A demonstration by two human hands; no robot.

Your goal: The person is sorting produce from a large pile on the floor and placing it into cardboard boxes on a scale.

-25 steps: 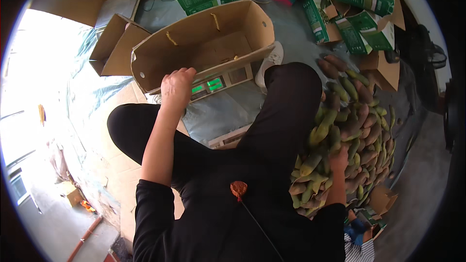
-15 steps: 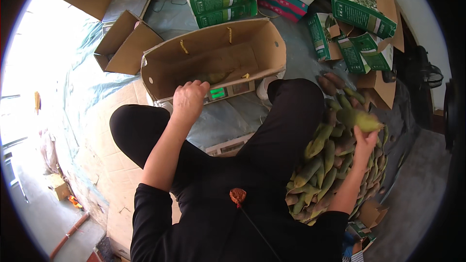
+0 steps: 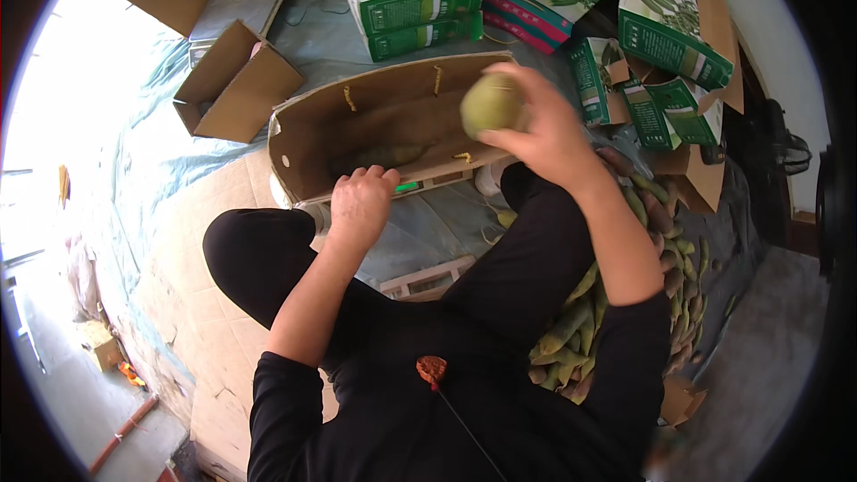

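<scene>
An open cardboard box (image 3: 308, 116) with yellow cord handles stands before my knees, on a scale whose green display (image 3: 407, 186) glows under the near wall. My left hand (image 3: 361, 201) has its fingers curled over the box's near rim. At least one green radish (image 3: 393, 156) lies in the shaded bottom. My right hand (image 3: 546, 129) grips another green radish (image 3: 493, 107) over the box's right end; hand and radish are slightly blurred. To my right, partly behind my right arm, lies a heap of green radishes (image 3: 571, 335).
Green-and-white printed cartons (image 3: 420, 9) stand beyond the box, and more cartons (image 3: 674, 13) are piled at the far right. A small open cardboard box (image 3: 237, 85) sits to the left, beside a grey flat-topped device (image 3: 239, 9). Flattened cardboard (image 3: 178, 259) covers the floor at my left.
My right hand has carried the radish from the heap leftward and forward to the box. My left hand stays on the near rim, and the box tilts slightly differently.
</scene>
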